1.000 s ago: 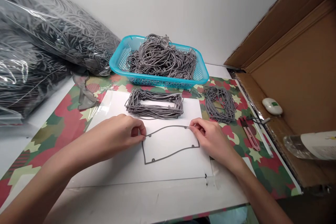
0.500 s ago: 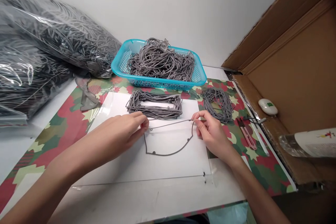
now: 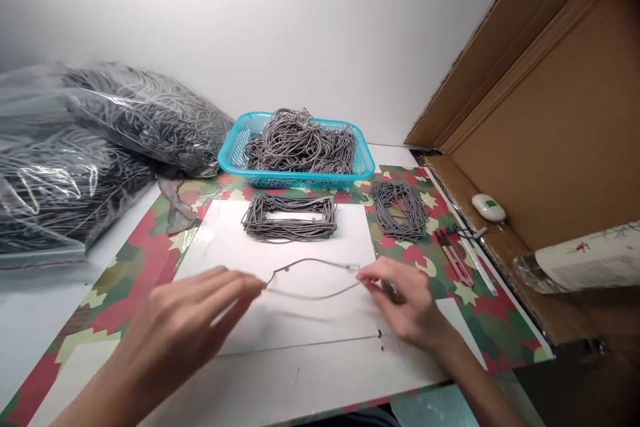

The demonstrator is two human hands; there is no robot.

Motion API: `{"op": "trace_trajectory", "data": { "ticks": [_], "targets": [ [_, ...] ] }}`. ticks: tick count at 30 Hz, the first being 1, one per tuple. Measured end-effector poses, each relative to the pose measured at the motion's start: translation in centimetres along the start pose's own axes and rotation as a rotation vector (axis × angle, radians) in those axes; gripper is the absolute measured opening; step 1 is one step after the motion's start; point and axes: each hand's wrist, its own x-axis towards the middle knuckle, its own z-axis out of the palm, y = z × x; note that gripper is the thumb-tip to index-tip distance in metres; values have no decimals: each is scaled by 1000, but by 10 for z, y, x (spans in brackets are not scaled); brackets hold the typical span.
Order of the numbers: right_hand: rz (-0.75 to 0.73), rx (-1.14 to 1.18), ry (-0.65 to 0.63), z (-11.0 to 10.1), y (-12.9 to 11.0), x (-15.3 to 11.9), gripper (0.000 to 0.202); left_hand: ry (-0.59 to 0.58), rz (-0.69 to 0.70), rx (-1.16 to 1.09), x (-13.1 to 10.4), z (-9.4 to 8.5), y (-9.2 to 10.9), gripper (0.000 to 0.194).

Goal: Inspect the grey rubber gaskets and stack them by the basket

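Note:
Between my hands a thin grey rubber-like ring (image 3: 306,260) with small nubs is held up over the white sheet (image 3: 325,317). My left hand (image 3: 200,307) pinches its left end between thumb and fingers. At its right end, my right hand (image 3: 400,290) is closed on it, thumb and forefinger together. Just beyond lies a stack of similar grey rings (image 3: 290,235), laid out as a rectangle on the sheet. A looser round pile of grey rings (image 3: 399,210) sits to the right, on the patterned table cover.
A blue basket (image 3: 300,179) heaped with grey rings stands at the back. Filled plastic bags (image 3: 150,113) are on the left. Pink-handled snips (image 3: 455,259), a white pen-like stick (image 3: 481,263), a white mouse-like object (image 3: 489,207) and a bottle (image 3: 585,257) lie right, near cardboard (image 3: 550,93).
The ring hung down as a wide arc before; now it is turned and stretched into a narrow loop. Both hands have come lower and nearer in view, and the camera has tilted up.

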Motion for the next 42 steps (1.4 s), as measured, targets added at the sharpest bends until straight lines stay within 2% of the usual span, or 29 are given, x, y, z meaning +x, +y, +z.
{"op": "trace_trajectory", "data": {
  "ticks": [3, 5, 8, 9, 10, 14, 21, 25, 34, 42],
  "targets": [
    [-26, -127, -75, 1, -5, -23, 33, -49, -51, -21, -26, -2, 8, 14],
    [18, -193, -25, 3, -5, -35, 32, -28, -136, -23, -32, 1, 6, 16],
    [132, -249, 64, 9, -3, -42, 25, 16, -258, -38, -28, 12, -5, 20],
    [179, -261, 74, 11, -2, -42, 21, 20, -276, -51, -24, 17, -8, 22],
    [227, -269, 74, 14, -2, -40, 18, -25, -296, -63, -21, 23, -11, 25],
    [396, -327, 46, 25, 1, -29, 13, -17, -414, -66, -12, 39, -11, 30],
    [371, -406, 32, 33, 1, -22, 12, -16, -537, 24, -13, 47, 4, 22],
    [350, -424, 22, 32, 2, -23, 15, -35, -529, 82, -13, 49, 6, 18],
    [351, -433, -12, 30, 3, -24, 13, -7, -396, 128, -15, 51, 9, 22],
    [365, -399, -12, 29, 2, -23, 15, -5, -389, 56, -13, 52, 11, 20]
  ]
}}
